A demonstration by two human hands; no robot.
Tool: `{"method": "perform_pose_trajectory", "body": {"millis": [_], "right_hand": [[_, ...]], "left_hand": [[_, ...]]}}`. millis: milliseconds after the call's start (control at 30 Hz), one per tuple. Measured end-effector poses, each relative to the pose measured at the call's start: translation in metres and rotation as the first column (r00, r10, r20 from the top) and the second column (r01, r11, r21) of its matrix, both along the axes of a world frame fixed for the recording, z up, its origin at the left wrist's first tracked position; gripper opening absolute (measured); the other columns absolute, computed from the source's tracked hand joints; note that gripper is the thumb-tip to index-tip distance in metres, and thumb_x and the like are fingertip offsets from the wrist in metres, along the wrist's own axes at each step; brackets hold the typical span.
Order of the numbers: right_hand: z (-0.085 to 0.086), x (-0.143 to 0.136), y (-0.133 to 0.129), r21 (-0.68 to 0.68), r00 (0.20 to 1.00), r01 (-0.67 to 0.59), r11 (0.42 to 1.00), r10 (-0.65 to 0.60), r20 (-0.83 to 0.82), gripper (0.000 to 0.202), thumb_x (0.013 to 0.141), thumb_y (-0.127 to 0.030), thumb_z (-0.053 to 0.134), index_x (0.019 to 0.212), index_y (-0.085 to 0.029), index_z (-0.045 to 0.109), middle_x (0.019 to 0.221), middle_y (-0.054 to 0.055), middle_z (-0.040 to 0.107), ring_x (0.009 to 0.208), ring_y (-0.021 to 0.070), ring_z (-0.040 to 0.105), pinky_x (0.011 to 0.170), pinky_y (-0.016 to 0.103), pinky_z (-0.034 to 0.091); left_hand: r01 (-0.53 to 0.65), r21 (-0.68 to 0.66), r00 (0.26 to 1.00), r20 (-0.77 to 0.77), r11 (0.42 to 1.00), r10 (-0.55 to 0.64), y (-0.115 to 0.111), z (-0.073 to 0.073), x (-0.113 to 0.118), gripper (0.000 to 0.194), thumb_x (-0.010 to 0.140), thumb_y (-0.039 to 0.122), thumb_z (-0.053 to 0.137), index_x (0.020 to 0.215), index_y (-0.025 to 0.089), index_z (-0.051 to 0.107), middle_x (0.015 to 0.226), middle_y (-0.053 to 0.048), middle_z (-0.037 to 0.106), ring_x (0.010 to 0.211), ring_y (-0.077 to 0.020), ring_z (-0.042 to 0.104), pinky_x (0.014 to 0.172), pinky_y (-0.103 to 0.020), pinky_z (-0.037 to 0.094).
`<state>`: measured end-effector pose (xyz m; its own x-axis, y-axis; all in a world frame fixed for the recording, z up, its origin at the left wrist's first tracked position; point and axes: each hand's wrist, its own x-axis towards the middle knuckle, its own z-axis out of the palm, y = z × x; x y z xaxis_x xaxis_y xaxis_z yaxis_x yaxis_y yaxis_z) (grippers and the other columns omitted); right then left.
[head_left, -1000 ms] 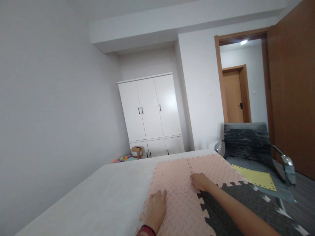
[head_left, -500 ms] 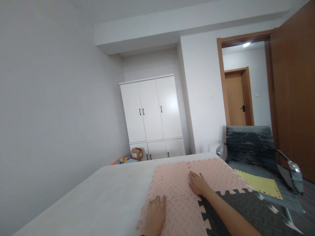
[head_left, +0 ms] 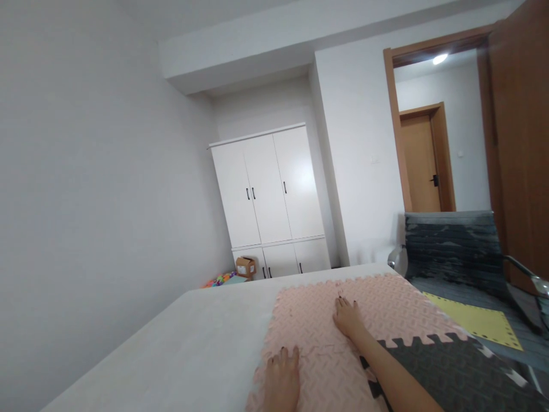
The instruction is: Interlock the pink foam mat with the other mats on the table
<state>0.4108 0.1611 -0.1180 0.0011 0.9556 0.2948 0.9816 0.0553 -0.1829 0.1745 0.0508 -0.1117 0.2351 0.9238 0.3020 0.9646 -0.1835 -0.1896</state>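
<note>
Because both palms lie flat and open, gripping nothing, the left hand (head_left: pixel 281 380) and right hand (head_left: pixel 348 317) seem to press two pink foam tiles (head_left: pixel 317 337) into their seam; one dark grey tile (head_left: pixel 446 372) interlocks right of the right wrist; one yellow tile (head_left: pixel 476 320) rests on the chair (head_left: pixel 454 246) beyond.

The right hand (head_left: pixel 348 317) has slid farther along the seam of the pink foam mats (head_left: pixel 313 337), its fingertips now nearer the far edge. The left hand (head_left: pixel 282 377) has drawn back toward the near edge, and its wrist with the dark band has dropped out of view.
</note>
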Motion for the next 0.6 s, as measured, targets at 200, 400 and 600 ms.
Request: {"method": "perform_pose_trajectory", "body": {"millis": [200,400,600], "right_hand": [[0.007,-0.001,0.022,-0.041,0.999,0.043,0.998,-0.044,-0.024,0.039,0.081,-0.023,0.038,0.111,-0.006,0.057,0.111,0.021,0.060,0.104,0.0281,0.055,0.093,0.042,0.034],[0.010,0.020,0.051,-0.053,0.999,0.046,0.998,-0.047,-0.019,0.050,0.080,-0.025,0.040,0.127,-0.010,0.045,0.126,0.018,0.052,0.112,0.0270,0.050,0.091,0.039,0.037],[-0.010,0.028,0.062,-0.041,1.000,0.006,0.999,-0.007,-0.015,0.050,0.085,-0.035,0.033,0.125,-0.008,0.048,0.130,0.019,0.049,0.120,0.0303,0.042,0.098,0.050,0.028]], "left_hand": [[-0.001,0.000,1.000,0.006,1.000,0.001,0.003,-0.004,-0.001,0.050,0.083,0.009,0.034,0.128,0.026,0.049,0.119,-0.012,0.059,0.100,-0.0278,0.057,0.087,-0.042,0.043],[-0.038,-0.059,0.999,0.019,0.998,0.040,0.006,0.001,0.002,0.052,0.082,0.008,0.032,0.128,0.027,0.048,0.121,-0.011,0.059,0.100,-0.0281,0.058,0.090,-0.044,0.042],[-0.059,-0.148,0.995,0.071,0.987,0.070,0.021,-0.012,-0.004,0.048,0.084,0.017,0.037,0.129,0.029,0.047,0.129,-0.013,0.054,0.108,-0.0312,0.056,0.093,-0.046,0.041]]}}
